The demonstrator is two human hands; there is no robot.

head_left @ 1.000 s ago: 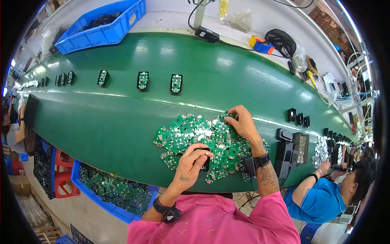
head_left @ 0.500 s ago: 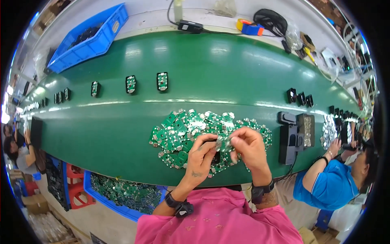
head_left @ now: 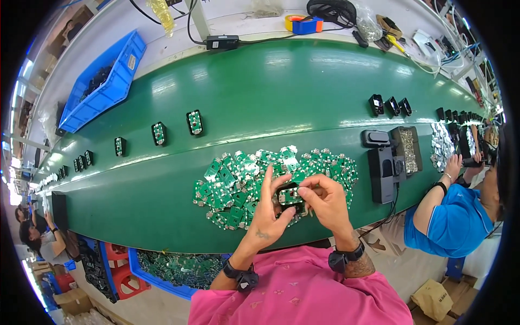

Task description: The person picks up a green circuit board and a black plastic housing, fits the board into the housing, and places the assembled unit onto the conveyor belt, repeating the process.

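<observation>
My left hand (head_left: 264,215) supports a small black plastic case (head_left: 281,192) between thumb and fingers, its index finger stretched upward. At the mouth of that case lies a green circuit board (head_left: 290,196) with silvery parts and a dark red spot. The thumb and fingers of my right hand (head_left: 329,205) are closed on the board's right end. Whether the board is fully seated cannot be made out. Behind and around both hands spreads a heap of loose green circuit boards (head_left: 222,187) on the green bench (head_left: 135,216).
Black cases with boards inside (head_left: 194,122) form a line toward the left. Empty-looking black cases (head_left: 376,105) stand at right, beyond a dark grey device (head_left: 382,173) and a box of small metal parts (head_left: 407,149). A co-worker in blue (head_left: 455,222) sits at right. A blue crate (head_left: 103,81) stands far left.
The circuit board has come down from above the case into its opening, and my left index finger has straightened. The whole view has tilted slightly.
</observation>
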